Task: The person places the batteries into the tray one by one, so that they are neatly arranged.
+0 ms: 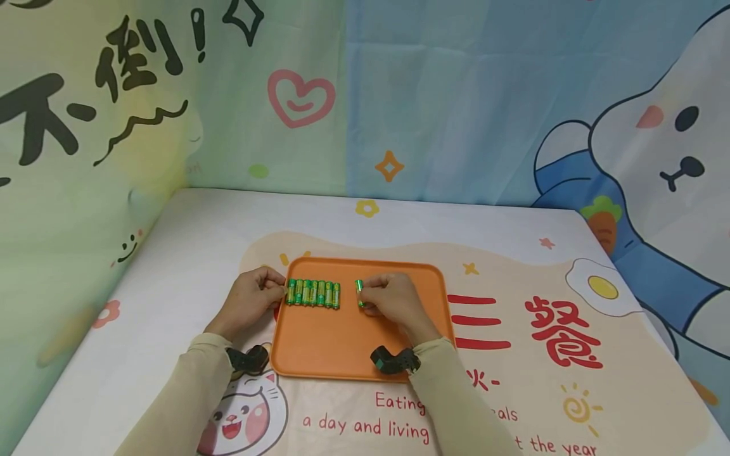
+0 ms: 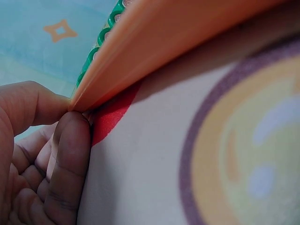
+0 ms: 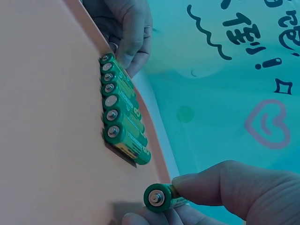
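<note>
An orange tray lies on the table. Side by side at its left end sits a row of several green batteries, seen end-on in the right wrist view. My left hand pinches the tray's left rim between thumb and finger, right beside the row. Between the thumb and fingers of my right hand is a single green battery, its button end showing in the right wrist view. It is over the tray, to the right of the row with a gap between.
A printed tablecloth with red lettering, a cat face and a fried egg covers the table. Behind it hangs a cartoon-patterned cloth backdrop. Each wrist carries a small black camera mount.
</note>
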Demonstrator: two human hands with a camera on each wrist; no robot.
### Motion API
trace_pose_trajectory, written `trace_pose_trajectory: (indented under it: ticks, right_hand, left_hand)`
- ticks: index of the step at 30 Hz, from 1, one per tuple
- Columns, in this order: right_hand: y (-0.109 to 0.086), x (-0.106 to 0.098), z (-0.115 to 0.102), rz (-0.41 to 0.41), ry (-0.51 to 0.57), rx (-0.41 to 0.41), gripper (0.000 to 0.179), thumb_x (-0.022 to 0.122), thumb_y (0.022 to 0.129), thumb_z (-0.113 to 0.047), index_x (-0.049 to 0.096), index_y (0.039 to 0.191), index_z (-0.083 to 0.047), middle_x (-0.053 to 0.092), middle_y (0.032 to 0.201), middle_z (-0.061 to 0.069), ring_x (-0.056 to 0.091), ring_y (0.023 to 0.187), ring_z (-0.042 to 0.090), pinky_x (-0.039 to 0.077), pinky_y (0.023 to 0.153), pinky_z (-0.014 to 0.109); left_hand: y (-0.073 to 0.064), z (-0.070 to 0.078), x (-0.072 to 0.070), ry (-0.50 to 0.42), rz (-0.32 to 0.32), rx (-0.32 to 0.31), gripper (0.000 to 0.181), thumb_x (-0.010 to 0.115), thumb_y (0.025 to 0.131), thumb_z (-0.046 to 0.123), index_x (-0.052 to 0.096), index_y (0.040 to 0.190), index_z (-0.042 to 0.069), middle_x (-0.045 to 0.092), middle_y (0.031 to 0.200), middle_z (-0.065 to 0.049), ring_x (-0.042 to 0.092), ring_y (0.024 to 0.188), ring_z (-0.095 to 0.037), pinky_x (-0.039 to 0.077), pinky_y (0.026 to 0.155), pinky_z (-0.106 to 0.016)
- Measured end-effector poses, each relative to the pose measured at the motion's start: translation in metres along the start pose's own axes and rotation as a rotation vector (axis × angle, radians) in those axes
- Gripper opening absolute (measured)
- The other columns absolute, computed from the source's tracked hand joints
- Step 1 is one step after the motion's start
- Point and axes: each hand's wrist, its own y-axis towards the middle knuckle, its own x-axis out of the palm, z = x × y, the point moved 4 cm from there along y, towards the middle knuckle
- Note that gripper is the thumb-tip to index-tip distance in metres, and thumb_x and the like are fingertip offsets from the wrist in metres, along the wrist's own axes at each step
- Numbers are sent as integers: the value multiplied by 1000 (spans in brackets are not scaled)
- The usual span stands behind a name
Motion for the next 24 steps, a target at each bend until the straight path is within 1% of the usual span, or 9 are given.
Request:
trace_pose_trajectory:
  ticks: [4,10,17,24]
  right_hand:
    - [0,4,0,-13,7,-10,27,75,88,-6,73,113,3,73,101,15,72,78,21,62,74,33]
    - [1,9,-1,-33,10,-28,29,73,88,-4,72,116,4,73,103,16,73,79,21,62,75,34]
    - [1,14,-4,-24,-15,-29,27,71,89,-4,72,115,4,72,105,16,73,79,22,62,74,34]
    - [2,20,-6,-8,-31,-46,26,70,91,-3,73,115,4,73,107,17,74,79,22,62,73,33]
  left_hand:
    - [0,0,0,-2,-1,5,20,64,91,1,66,109,-6,65,82,-5,57,69,-11,48,63,-23]
    - [0,0,-1,0,6,-5,20,64,91,1,66,109,-6,65,82,-5,57,69,-11,48,63,-23]
    - [-1,-1,-2,14,8,-17,20,65,91,3,66,110,-4,66,84,-7,58,70,-12,49,64,-23]
    - [1,-3,0,17,-1,-25,20,62,92,5,66,109,-3,65,83,-5,57,71,-14,49,65,-23]
